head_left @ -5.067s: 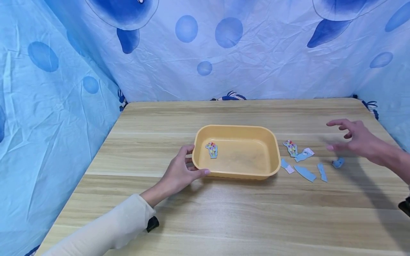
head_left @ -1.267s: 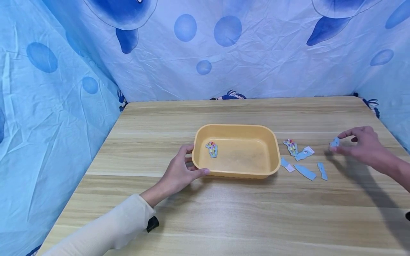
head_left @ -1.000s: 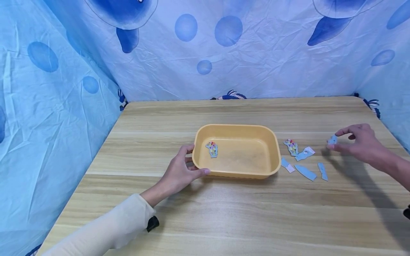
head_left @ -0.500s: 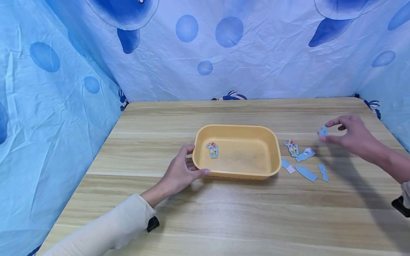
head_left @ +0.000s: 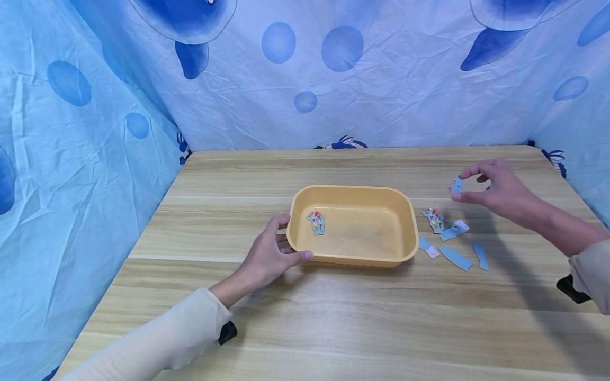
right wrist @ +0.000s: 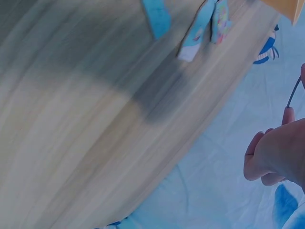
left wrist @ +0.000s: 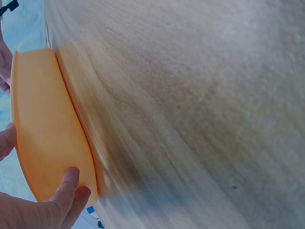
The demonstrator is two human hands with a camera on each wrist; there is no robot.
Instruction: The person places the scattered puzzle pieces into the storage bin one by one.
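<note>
My left hand (head_left: 269,251) grips the left end of a yellow plastic tub (head_left: 352,260), thumb at the front rim and fingers against the outer wall. In the left wrist view its fingers press on the tub's side (left wrist: 47,119). A multicoloured, blue-edged cutout piece (head_left: 316,223) lies inside the tub at the left. My right hand (head_left: 502,190) pinches a small light-blue cutout piece (head_left: 456,186) between thumb and fingertips, raised above the table behind the other pieces. In the right wrist view, that piece (right wrist: 294,90) shows only as a thin edge.
Right of the tub lie a multicoloured piece (head_left: 434,220), a blue-and-white piece (head_left: 455,229), a smaller blue-and-pink piece (head_left: 429,247), a curved blue strip (head_left: 455,257) and a narrow blue strip (head_left: 481,257). A blue patterned cloth (head_left: 305,74) hangs behind the wooden table (head_left: 333,328).
My right hand has picked up the small blue piece from the table's right side and carried it up and leftward. The left hand and tub have stayed in place.
</note>
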